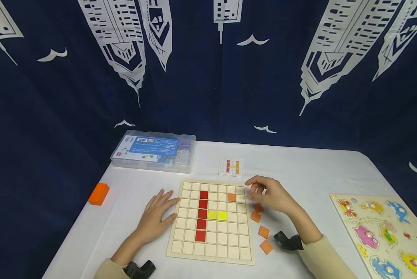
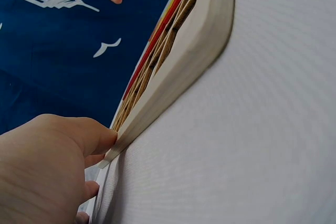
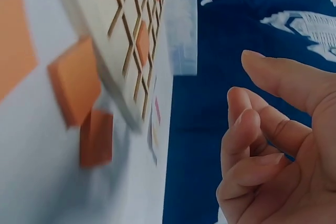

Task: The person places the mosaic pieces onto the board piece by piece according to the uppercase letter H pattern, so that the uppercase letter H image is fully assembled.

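Observation:
A wooden grid board (image 1: 211,256) lies on the table with a column of red tiles (image 1: 201,214), two yellow tiles (image 1: 217,215) beside that column and one orange tile (image 1: 231,197) near its upper right. My left hand (image 1: 156,217) has its fingers spread at the board's left edge; in the left wrist view its thumb and finger touch that edge. Over the board's upper right corner hovers my right hand (image 1: 272,195), fingers loosely bent. The right wrist view shows a gap between thumb and index finger, with nothing held. Several loose orange tiles (image 1: 263,232) lie right of the board.
Behind the board lies a small pattern card (image 1: 231,166) with coloured squares. A clear plastic case (image 1: 152,151) sits at the back left, and an orange block (image 1: 98,194) at the left edge. An animal knob puzzle (image 1: 383,236) occupies the right side.

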A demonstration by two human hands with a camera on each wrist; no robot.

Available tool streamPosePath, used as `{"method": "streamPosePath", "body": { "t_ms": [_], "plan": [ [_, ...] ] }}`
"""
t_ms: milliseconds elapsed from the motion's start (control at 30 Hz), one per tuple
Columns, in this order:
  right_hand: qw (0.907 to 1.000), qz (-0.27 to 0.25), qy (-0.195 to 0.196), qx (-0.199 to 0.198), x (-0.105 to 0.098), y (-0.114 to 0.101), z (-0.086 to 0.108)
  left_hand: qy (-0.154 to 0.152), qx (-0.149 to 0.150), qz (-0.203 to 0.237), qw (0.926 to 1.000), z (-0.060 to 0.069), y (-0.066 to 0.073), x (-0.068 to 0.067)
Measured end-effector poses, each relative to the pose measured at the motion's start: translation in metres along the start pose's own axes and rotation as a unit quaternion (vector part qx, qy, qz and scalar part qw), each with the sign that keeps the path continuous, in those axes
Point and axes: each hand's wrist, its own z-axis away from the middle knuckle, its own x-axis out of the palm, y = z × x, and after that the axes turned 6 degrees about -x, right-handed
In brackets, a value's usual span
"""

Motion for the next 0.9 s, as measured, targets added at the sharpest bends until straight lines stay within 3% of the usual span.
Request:
{"method": "streamPosePath", "body": {
  "t_ms": [200, 500, 900],
  "plan": [
    [0.9995, -0.012, 0.023, 0.017, -0.01, 0.01, 0.016, -0.001, 0.0, -0.003, 1.0, 0.0, -0.001, 0.0],
    [0.9983, -0.041, 0.023, 0.036, -0.011, 0.03, 0.037, -0.004, -0.002, 0.002, 1.0, 0.0, 0.001, -0.001],
    [0.9956, -0.07, 0.019, 0.059, -0.004, 0.048, 0.042, -0.006, -0.003, 0.004, 1.0, 0.0, 0.001, -0.002]
  ]
}}
